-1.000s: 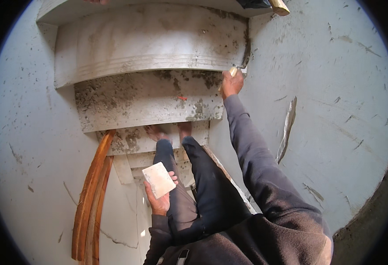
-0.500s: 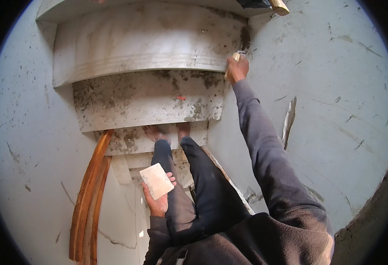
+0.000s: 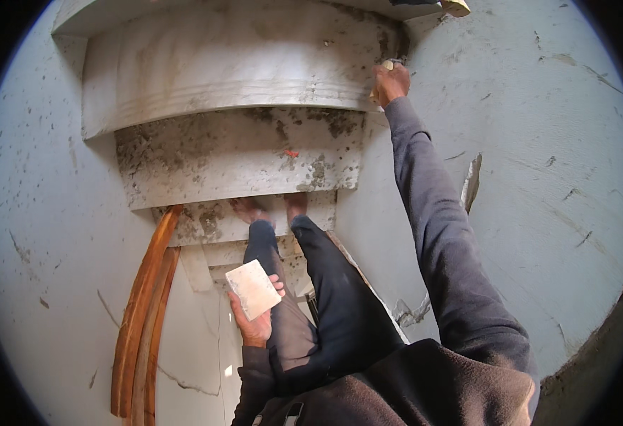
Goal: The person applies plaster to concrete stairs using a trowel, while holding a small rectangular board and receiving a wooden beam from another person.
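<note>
My right hand (image 3: 392,82) is closed around a tool with a pale wooden handle (image 3: 388,64), at the right end of a stone step (image 3: 240,67) where it meets the wall. The tool's working end is mostly hidden by the fist. Lower down, in front of my legs, my left hand (image 3: 255,325) grips a flat, pale rectangular slab (image 3: 254,290). Grey smears run along the slab's left edge. Fingertips show past its right side, with the thumb at the left.
Dirt-spotted stone steps (image 3: 205,160) span the stairwell, and my bare feet (image 3: 251,211) stand on a lower one. Curved brown wooden strips (image 3: 141,319) lean at the left. A grey-white wall (image 3: 531,177) rises on the right. A red scrap (image 3: 291,153) lies on a step.
My right hand has moved up and slightly right with the wooden-handled tool, nearer the step's corner at the wall. The left hand and its slab stay almost in place.
</note>
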Demonstrator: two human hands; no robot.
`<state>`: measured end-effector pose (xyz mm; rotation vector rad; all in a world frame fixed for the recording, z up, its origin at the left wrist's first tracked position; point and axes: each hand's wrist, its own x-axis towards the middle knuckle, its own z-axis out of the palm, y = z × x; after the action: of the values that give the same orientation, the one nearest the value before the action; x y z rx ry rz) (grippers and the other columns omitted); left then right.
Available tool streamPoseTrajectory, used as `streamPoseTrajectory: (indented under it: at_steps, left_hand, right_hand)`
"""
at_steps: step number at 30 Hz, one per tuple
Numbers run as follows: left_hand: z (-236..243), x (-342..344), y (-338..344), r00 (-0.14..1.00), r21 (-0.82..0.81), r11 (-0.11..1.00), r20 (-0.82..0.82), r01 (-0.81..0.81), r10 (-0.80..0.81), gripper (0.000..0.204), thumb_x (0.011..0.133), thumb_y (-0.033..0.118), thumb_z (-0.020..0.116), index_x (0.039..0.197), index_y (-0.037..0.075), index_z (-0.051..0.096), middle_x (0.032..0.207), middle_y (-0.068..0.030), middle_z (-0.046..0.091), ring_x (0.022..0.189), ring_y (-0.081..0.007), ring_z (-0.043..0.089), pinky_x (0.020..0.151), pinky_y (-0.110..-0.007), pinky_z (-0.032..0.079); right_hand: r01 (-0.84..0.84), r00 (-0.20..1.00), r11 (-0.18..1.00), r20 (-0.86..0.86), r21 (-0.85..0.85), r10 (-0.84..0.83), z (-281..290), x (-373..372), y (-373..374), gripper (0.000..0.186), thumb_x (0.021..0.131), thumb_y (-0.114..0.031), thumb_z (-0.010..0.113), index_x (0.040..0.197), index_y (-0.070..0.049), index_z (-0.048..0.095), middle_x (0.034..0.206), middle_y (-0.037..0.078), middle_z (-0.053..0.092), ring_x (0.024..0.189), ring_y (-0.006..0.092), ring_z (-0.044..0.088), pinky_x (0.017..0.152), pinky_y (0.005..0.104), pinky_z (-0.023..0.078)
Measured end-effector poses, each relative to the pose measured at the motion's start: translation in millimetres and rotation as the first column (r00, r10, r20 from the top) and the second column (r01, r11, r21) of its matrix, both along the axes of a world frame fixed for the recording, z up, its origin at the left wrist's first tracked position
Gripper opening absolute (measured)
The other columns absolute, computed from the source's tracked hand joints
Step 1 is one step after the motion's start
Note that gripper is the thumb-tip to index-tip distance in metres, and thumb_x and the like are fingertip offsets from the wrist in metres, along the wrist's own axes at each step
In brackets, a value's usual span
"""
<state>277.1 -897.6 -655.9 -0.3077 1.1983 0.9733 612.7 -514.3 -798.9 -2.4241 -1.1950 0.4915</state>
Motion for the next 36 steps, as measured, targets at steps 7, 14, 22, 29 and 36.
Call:
streamPoseTrajectory:
  at_steps: [7,14,22,29,36]
  left_hand:
    - [1,0,3,1.0,0.006,1.0,0.0,-0.009,0.009,0.086,0.09,0.072,0.034,0.14,0.002,0.04,0.117,-0.0234,0.06,0.099,-0.0329,0.064,0.087,-0.044,0.052]
    - [3,1,6,1.0,-0.008,1.0,-0.007,-0.007,0.007,0.086,0.09,0.072,0.033,0.139,0.002,0.04,0.116,-0.0235,0.061,0.097,-0.0325,0.064,0.086,-0.044,0.053]
    - [3,4,7,1.0,-0.007,1.0,-0.013,-0.008,0.008,0.087,0.09,0.073,0.034,0.139,0.002,0.041,0.115,-0.0233,0.061,0.096,-0.0326,0.064,0.085,-0.044,0.053]
    - [0,-1,4,1.0,0.022,1.0,0.02,0.018,-0.019,0.09,0.088,0.075,0.036,0.14,0.001,0.038,0.119,-0.0235,0.059,0.101,-0.0338,0.063,0.09,-0.045,0.051]
    - [-1,3,5,0.999,0.028,0.999,0.032,0.019,-0.02,0.09,0.088,0.075,0.036,0.14,0.001,0.039,0.119,-0.0237,0.06,0.101,-0.0342,0.063,0.089,-0.045,0.051]
  right_hand:
    - [-0.118,0.987,0.992,-0.101,0.047,0.122,-6,26,-31,0.031,0.071,-0.023,0.071,0.088,0.001,0.062,0.088,0.02,0.067,0.082,0.0342,0.065,0.075,0.0417,0.05]
    - [-0.205,0.972,0.975,-0.094,0.09,0.213,-1,18,-26,0.031,0.07,-0.023,0.069,0.088,0.001,0.06,0.083,0.022,0.064,0.079,0.0371,0.063,0.072,0.0413,0.049]
    - [-0.249,0.966,0.961,-0.042,0.119,0.256,2,25,-31,0.032,0.071,-0.024,0.063,0.089,0.001,0.057,0.082,0.022,0.062,0.079,0.0378,0.061,0.073,0.0437,0.047]
    - [-0.374,0.915,0.925,-0.134,0.069,0.38,21,8,-43,0.031,0.073,-0.024,0.064,0.09,0.001,0.057,0.084,0.024,0.062,0.082,0.0411,0.061,0.074,0.0454,0.047]
    - [-0.202,0.978,0.979,0.062,0.041,0.199,3,26,-55,0.031,0.075,-0.024,0.063,0.093,-0.001,0.055,0.086,0.027,0.063,0.083,0.0452,0.062,0.073,0.0489,0.048]
